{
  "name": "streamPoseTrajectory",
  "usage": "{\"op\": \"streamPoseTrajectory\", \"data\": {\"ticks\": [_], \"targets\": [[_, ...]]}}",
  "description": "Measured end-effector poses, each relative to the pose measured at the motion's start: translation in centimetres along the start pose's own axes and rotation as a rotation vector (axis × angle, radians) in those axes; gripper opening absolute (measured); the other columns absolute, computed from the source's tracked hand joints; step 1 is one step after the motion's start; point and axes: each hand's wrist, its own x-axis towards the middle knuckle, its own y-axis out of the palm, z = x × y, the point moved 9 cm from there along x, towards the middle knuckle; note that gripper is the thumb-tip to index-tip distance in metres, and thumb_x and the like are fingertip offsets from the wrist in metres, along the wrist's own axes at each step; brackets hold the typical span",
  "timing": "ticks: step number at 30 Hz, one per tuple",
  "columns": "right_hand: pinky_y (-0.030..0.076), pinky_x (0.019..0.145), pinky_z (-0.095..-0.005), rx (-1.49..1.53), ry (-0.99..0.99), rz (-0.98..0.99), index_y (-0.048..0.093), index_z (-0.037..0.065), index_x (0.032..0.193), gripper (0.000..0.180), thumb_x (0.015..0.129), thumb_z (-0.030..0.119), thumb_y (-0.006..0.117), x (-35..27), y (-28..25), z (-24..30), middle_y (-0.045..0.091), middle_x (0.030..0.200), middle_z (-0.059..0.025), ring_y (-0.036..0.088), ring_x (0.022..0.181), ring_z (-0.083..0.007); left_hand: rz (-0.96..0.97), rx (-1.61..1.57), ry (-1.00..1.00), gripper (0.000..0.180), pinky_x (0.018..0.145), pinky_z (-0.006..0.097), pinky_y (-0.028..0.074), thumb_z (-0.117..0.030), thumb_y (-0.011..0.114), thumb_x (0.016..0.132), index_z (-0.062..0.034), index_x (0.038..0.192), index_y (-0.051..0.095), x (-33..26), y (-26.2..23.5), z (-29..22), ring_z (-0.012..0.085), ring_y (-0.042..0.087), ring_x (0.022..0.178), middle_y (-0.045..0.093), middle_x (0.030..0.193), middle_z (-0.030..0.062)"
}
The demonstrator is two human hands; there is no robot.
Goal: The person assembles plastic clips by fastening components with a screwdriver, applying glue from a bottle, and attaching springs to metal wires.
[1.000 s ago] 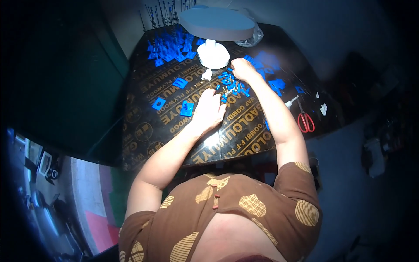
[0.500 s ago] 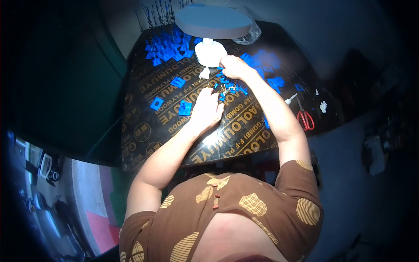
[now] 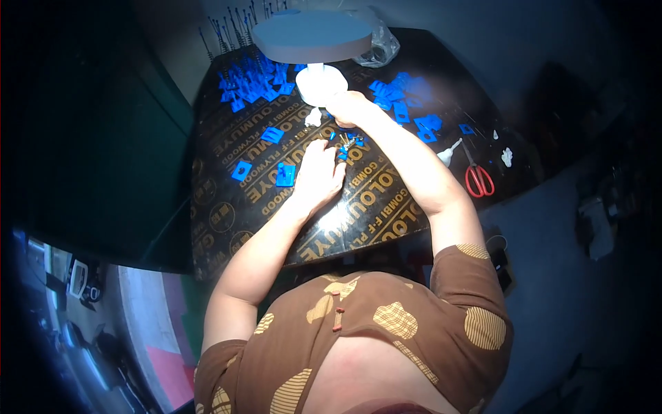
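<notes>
My left hand (image 3: 319, 176) rests on the dark printed tabletop, fingers bent forward and the thumb apart from them; I make out nothing in its grasp. By its fingertips lies a small blue piece (image 3: 332, 136). Beside the thumb is a cluster of small blue parts and metal screw-like pins (image 3: 347, 145). My right hand (image 3: 348, 110) is closed just in front of the white lamp base (image 3: 322, 85), its fingertips hidden, so what it holds cannot be seen. A crumpled white lump (image 3: 313, 117) sits between the hands. Left of my left hand lies a blue square plate with an upright post (image 3: 285, 175).
The lamp's wide round head (image 3: 312, 36) overhangs the far side. Blue parts with springy stems (image 3: 252, 83) crowd the far left; more blue plates (image 3: 396, 90) lie far right. Red-handled scissors (image 3: 479, 181) and a white nozzle bottle (image 3: 448, 153) lie at right.
The view has shifted slightly, moving the table's things to the left in the picture. My right hand has moved off the small blue parts toward the lamp base; my left hand stays nearly in place.
</notes>
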Motion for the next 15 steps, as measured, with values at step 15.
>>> {"op": "streamPoseTrajectory", "data": {"ticks": [15], "targets": [[0.048,0.066,-0.0429,-0.93,0.158,-0.096,0.06,-0.003,0.077,0.022,0.073,0.017,0.068,-6.0,-17.2,-3.4,0.064,0.081,-0.025,0.066,0.079,-0.0347,0.067,0.007,-0.018,0.04,0.102,0.042,0.038,-0.021,0.062,0.083,0.0075,0.111,0.058,1.0,0.9,-0.7,0.0391,0.048,0.117,0.051,0.122,0.0273]]}}
